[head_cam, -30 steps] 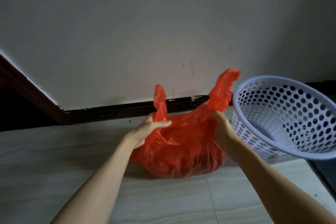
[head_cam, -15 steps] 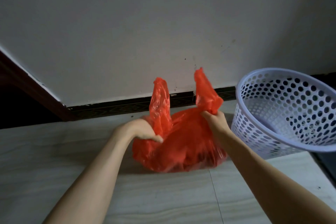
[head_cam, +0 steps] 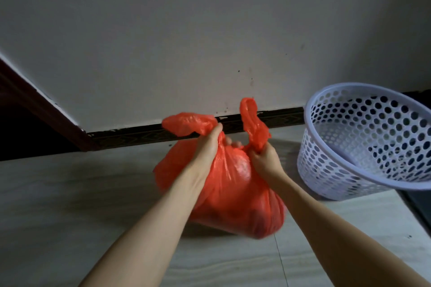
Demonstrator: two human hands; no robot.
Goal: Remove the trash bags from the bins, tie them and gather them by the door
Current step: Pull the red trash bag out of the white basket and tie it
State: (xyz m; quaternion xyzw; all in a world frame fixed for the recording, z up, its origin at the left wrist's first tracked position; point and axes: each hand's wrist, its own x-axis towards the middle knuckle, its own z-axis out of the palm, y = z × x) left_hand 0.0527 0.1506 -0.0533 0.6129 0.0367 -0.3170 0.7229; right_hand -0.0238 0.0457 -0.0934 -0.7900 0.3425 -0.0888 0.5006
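Observation:
A full red plastic trash bag (head_cam: 235,196) sits on the tiled floor in front of the wall. My left hand (head_cam: 206,149) grips its left handle, whose loose end flops over to the left above my knuckles. My right hand (head_cam: 264,158) grips the right handle, which sticks up above my fist. Both hands are close together at the gathered neck of the bag. The perforated lilac plastic bin (head_cam: 363,140) stands to the right with no bag in it, tilted toward me.
A white wall with a dark baseboard (head_cam: 144,135) runs behind the bag. A dark red-brown door frame (head_cam: 46,109) slants down at the left, with a dark opening beyond it. A dark strip edges the floor at the far right.
My hands have drawn the two handles closer together and pulled the bag's neck tight. The left handle has folded over to the left. The bag now looks taller and nearer.

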